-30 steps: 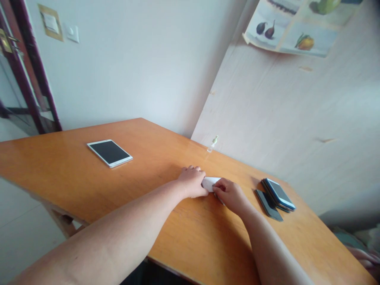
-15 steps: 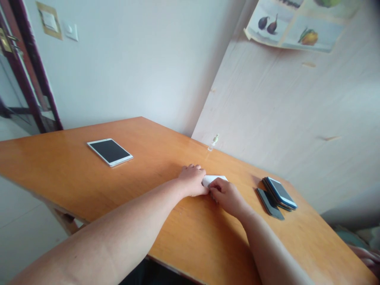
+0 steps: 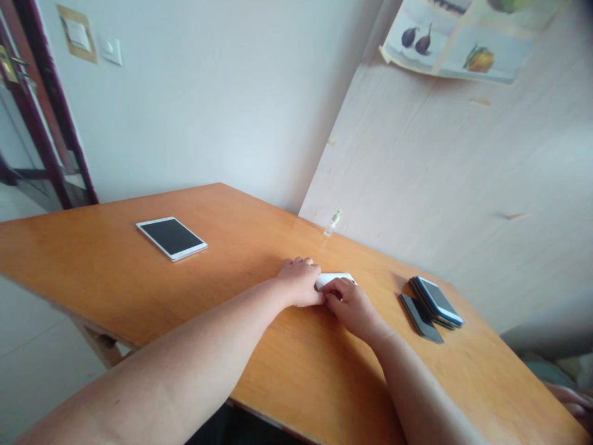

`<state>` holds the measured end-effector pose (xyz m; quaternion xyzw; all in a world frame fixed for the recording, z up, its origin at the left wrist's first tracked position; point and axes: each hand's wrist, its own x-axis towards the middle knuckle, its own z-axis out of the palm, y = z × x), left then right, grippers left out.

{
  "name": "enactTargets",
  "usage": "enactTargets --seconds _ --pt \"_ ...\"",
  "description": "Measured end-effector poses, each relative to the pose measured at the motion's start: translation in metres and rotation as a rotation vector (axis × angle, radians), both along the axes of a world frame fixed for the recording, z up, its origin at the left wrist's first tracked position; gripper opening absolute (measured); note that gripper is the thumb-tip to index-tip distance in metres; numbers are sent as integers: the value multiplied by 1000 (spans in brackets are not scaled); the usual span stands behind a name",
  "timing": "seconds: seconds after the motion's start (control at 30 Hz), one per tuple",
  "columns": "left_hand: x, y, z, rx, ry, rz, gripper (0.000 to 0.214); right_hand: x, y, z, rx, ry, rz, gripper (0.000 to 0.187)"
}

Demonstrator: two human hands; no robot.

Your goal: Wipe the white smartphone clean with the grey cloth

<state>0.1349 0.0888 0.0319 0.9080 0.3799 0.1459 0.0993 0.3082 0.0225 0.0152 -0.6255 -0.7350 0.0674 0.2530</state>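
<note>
Right hand (image 3: 351, 304) has moved nearer left hand (image 3: 300, 283).

Two hands are counted: the left hand (image 3: 302, 283) and the right hand (image 3: 349, 304). One white object (image 3: 334, 279) is seen between them. One tablet (image 3: 171, 238) is seen left of the left hand, one bottle (image 3: 332, 225) beyond both. Right of the right hand, one pile is topped by one phone (image 3: 440, 300); its lower pieces cannot be counted surely.

A homelike room — wooden table (image 3: 250, 241), fruit pictures (image 3: 456, 52), wall switch (image 3: 110, 50).
</note>
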Motion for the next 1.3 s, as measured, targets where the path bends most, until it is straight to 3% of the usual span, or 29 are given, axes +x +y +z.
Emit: enactTargets --seconds 0.07,0.23,0.3,0.43,0.5,0.57,0.67,0.73,0.8,0.93,1.0,1.13,1.23,1.3 --pt "-1 0 0 3 8 -2 45 6 2 -2 -8 35 -20 16" --pt "0 0 0 7 -3 -10 45 44 4 -4 40 -37 -377 15" --pt "0 0 0 8 -1 -12 42 39 3 -5 52 -45 -341 15" --pt "0 1 0 15 -8 -8 41 6 1 -5 60 -1 -67 16" --pt "0 1 0 15 -15 -8 43 3 2 -5 45 4 -31 16" --pt "0 1 -1 16 -12 -8 41 18 4 -6 39 -9 -140 15" --pt "1 1 -2 23 -8 -6 37 51 6 -7 2 -33 -412 14" --pt "1 0 -2 34 -16 -5 38 63 6 -8 -24 -40 -496 15" --pt "2 -1 -2 43 -26 -8 41 58 6 -8 -4 -48 -447 14" --pt "2 -2 -3 60 -37 -17 45 26 6 -7 51 -32 -154 13" --pt "2 -1 -3 79 -40 -23 41 21 6 -6 43 -20 -95 14" --pt "3 0 -5 144 -45 -33 37 46 7 -8 36 42 -319 13" --pt "4 1 -6 175 -77 -46 29 69 7 -10 46 229 -539 15" --pt "4 2 -5 172 -110 -51 28 75 7 -9 91 370 -608 21"
